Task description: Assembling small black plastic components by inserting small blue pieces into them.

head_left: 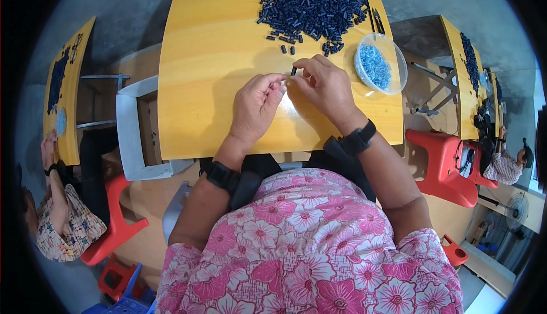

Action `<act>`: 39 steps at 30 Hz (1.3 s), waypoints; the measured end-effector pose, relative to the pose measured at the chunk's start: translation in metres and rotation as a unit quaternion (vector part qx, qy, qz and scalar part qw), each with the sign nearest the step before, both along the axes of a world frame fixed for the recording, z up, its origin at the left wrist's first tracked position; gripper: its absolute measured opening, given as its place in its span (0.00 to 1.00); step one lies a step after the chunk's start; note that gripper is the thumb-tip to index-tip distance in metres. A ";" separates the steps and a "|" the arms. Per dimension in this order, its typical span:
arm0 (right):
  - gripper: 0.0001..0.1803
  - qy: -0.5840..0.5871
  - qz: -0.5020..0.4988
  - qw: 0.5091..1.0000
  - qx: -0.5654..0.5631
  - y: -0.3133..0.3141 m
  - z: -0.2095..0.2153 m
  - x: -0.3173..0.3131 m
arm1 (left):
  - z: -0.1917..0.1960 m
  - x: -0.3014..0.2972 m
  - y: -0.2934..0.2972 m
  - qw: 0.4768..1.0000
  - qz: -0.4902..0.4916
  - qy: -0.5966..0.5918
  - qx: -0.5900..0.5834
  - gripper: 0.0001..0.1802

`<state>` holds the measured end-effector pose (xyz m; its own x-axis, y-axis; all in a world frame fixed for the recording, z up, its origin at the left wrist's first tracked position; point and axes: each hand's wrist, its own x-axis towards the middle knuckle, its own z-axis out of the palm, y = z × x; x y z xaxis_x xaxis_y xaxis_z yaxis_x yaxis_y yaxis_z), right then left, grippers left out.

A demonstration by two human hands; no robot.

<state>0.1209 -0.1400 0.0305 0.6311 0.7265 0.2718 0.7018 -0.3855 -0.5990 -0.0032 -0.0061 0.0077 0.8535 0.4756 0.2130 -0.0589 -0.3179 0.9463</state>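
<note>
Sitting at a yellow table [211, 57], the person brings both hands together over its near half. The left hand [256, 106] pinches something too thin to make out, perhaps a fine wire, its grip narrow. The right hand [326, 83] holds a small black tube [294, 71] upright between thumb and fingertips. A large heap of black tubes [310, 0] beyond looks mostly unworked. To the right, a clear bowl [380, 63] holds blue bits; finished pieces are not visible.

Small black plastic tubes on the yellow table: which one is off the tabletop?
The small black plastic tube pinched by the right hand, beside the left hand; all the others lie on the yellow table.
</note>
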 end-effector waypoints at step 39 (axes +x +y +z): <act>0.06 0.317 -0.130 0.921 0.185 -0.051 0.011 -0.001 | -0.006 -0.006 0.011 0.994 -0.091 0.021 -0.051 0.05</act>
<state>0.1203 -0.1911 0.0414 0.8879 0.4598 -0.0137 0.0778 -0.1794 -0.9807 -0.0095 0.0053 0.0015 0.9345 0.3296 0.1344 -0.0669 -0.2084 0.9757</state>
